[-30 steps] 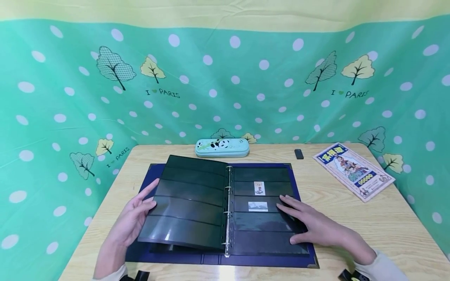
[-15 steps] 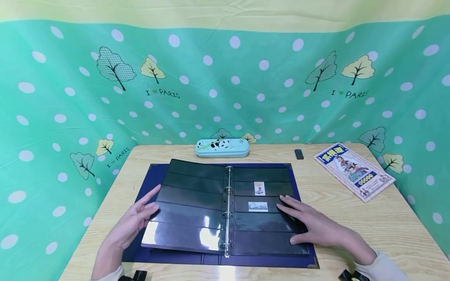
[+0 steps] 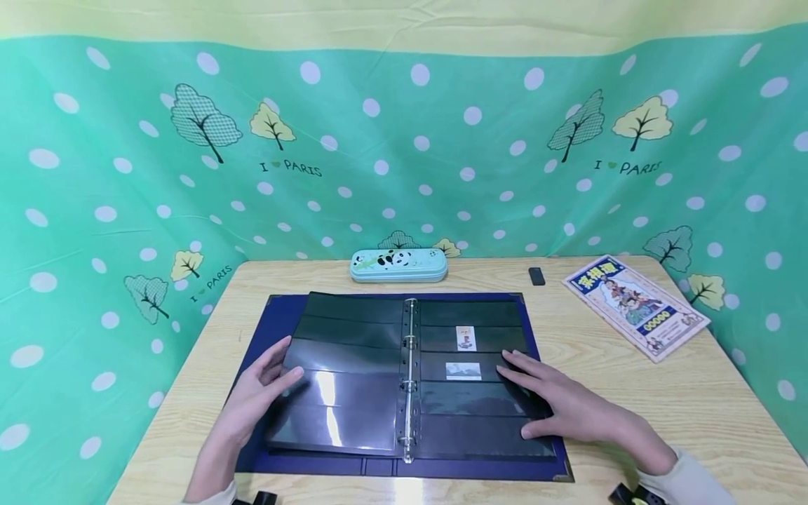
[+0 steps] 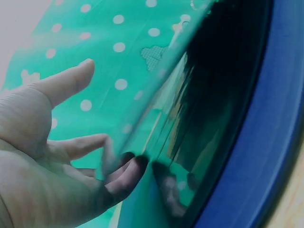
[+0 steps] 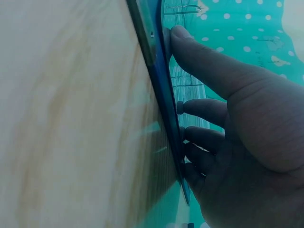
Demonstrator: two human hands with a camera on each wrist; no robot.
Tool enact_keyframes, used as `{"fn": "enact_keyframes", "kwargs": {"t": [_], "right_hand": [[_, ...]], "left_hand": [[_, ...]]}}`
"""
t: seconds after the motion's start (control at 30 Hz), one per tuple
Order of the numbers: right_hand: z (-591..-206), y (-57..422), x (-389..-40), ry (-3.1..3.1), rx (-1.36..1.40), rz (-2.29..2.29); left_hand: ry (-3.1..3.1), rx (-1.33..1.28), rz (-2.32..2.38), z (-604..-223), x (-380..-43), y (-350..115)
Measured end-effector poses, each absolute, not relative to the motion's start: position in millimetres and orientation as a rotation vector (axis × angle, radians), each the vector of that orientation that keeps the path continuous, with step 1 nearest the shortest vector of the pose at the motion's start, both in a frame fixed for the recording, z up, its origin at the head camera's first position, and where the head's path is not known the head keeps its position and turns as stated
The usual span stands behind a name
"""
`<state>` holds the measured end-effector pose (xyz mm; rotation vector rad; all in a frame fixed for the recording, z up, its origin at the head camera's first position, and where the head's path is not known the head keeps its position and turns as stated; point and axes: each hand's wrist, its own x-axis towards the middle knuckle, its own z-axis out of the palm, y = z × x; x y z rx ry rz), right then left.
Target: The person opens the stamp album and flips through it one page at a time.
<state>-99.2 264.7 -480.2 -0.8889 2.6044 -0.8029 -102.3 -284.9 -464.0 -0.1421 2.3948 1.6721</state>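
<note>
A blue ring binder album lies open on the wooden table, its black pocketed pages held by metal rings. The left-hand page slopes a little, its outer edge by my left hand. In the left wrist view, bent fingers touch the page edge while the thumb stands apart from it. My right hand rests spread on the right-hand page, fingertips down on its surface. That page carries an upright stamp and a wider greyish stamp.
Behind the album stands a light blue pencil case with a panda on it. A small black object and a colourful printed booklet lie to the right. A green dotted curtain encloses the table's back and sides.
The left-hand page has come down flatter onto the left side. My left hand has moved slightly right and its thumb has lifted over the page edge. The right hand stays put.
</note>
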Motion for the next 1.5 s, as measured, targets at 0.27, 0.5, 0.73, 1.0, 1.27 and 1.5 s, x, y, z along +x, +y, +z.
{"fn": "enact_keyframes", "kwargs": {"t": [0.27, 0.5, 0.73, 1.0, 1.27, 1.5], "right_hand": [[-482, 266, -99, 2.608, -0.908, -0.808], [-481, 267, -99, 2.597, -0.914, -0.81], [-481, 267, -99, 2.602, -0.914, -0.812], [-480, 267, -99, 2.596, -0.892, -0.793], [-475, 265, -102, 2.627, -0.958, -0.79], [-468, 263, -111, 2.712, -0.785, -0.87]], "left_hand": [[2.541, -0.16, 1.434, -469, -104, -278], [2.569, -0.185, 1.263, -480, -108, -272], [2.641, -0.163, 1.132, -484, -109, -262], [2.773, -0.044, 1.181, -497, -105, -263], [2.834, 0.035, 1.154, -511, -106, -265], [2.829, 0.022, 1.128, -510, -108, -266]]}}
